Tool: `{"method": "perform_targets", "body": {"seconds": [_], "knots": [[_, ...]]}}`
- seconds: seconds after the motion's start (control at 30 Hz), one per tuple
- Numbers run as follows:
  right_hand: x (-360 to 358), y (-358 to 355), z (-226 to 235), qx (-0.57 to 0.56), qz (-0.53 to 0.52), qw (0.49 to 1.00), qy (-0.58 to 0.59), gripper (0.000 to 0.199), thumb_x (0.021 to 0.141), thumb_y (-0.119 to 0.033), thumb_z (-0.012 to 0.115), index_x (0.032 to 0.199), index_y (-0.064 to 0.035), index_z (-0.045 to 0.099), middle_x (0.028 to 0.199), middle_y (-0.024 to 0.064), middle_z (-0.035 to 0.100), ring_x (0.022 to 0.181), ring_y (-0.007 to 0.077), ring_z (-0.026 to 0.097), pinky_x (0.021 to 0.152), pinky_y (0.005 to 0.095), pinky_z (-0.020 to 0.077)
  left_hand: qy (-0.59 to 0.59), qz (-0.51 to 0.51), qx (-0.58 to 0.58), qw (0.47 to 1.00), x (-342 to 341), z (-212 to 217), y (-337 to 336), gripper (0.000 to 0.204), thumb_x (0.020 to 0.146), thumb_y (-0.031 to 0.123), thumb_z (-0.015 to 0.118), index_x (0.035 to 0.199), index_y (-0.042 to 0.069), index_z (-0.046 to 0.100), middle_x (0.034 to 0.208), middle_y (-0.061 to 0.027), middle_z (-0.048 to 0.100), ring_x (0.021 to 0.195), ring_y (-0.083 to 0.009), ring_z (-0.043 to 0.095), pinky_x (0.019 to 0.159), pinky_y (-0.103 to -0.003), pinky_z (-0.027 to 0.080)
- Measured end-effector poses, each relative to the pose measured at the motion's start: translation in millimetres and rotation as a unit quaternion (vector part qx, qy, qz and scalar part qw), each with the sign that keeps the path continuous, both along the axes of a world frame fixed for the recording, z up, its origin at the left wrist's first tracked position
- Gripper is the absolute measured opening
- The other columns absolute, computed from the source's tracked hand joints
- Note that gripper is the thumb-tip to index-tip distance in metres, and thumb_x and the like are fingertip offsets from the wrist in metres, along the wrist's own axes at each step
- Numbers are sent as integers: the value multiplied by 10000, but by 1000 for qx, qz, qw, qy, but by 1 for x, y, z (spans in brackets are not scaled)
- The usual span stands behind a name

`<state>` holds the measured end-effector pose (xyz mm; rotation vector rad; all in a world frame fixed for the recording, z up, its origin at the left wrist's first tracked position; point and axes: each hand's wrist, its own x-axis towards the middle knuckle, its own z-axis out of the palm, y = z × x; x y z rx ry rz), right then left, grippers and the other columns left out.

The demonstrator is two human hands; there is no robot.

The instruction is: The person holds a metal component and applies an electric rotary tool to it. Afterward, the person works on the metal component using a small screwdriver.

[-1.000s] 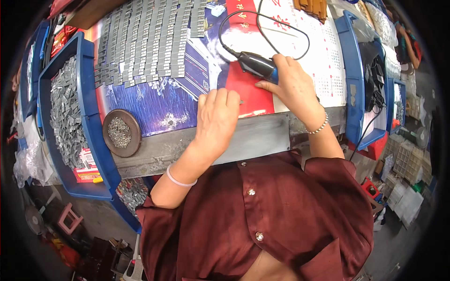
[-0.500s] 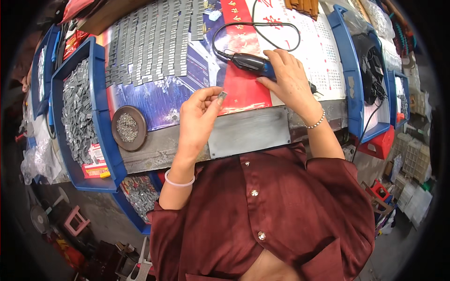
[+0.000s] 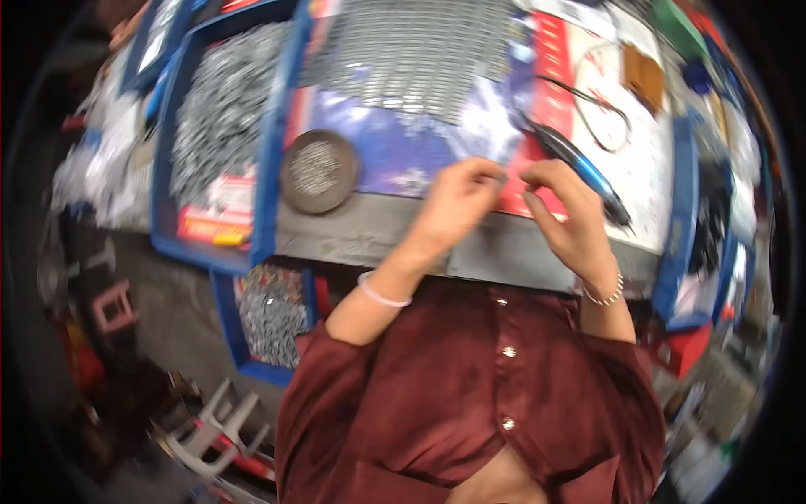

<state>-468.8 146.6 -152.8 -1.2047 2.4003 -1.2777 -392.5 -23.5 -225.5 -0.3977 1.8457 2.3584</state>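
Note:
My left hand (image 3: 457, 206) pinches a small grey piece (image 3: 501, 177) between thumb and fingertips, above the near edge of the printed sheet. Facing it, my right hand (image 3: 573, 210) has its fingers curved and its thumb apart, with nothing visible in it. Beyond the right hand lies a black and blue electric screwdriver (image 3: 581, 161), its bit pointing toward the near right. A dark round dish (image 3: 353, 181) of tiny silvery parts sits left of my left hand. Below both hands is a flat grey metal plate (image 3: 512, 256). Motion blur softens the picture.
Rows of grey pieces (image 3: 411, 59) cover the far part of the sheet. On the left stands a blue bin (image 3: 270, 168) heaped with similar pieces; a smaller blue bin (image 3: 227, 315) is below it. Another blue bin (image 3: 682, 210) borders the right. The screwdriver's black cord (image 3: 600, 102) loops behind it.
My right hand has left the screwdriver, which now lies free on the sheet, and has come close to my left hand. The view has shifted, so the bench appears farther right.

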Motion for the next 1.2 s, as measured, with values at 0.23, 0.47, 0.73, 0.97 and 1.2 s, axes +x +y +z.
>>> {"method": "perform_targets", "body": {"seconds": [0.23,0.47,0.73,0.97,1.2], "knots": [[27,-130,43,-62,265,962,7,189,835,5,617,1022,-22,606,896,124,620,792,318,625,686,370,500,149,142,-64,976,19,-26,19,132,912,68,571,1022,1,603,846,-63,644,828,-154,615,751,-313,506],[96,-315,9,160,419,881,149,212,797,-117,648,988,-25,628,888,167,678,861,353,676,689,436,538,126,99,-86,983,13,-48,23,181,936,48,562,1105,-12,537,898,-96,634,794,-149,620,716,-298,526],[178,-401,-57,170,408,885,147,240,815,-165,642,998,-38,729,963,135,729,908,300,707,693,401,562,74,115,36,990,7,-47,21,228,942,30,565,1152,-28,497,908,-102,637,722,-122,623,625,-256,522],[73,-249,47,-248,236,938,47,288,704,-112,668,974,-32,606,814,151,652,801,362,655,676,474,515,-3,181,87,980,19,-24,9,232,962,59,549,1170,-4,467,930,-78,617,710,-91,587,643,-248,517],[-14,-12,49,-281,-14,888,-364,269,998,-216,498,952,18,623,983,101,642,840,172,644,760,321,541,71,198,197,957,56,-21,-27,144,974,86,545,1108,39,519,956,-113,661,737,-130,623,656,-250,505]]}}
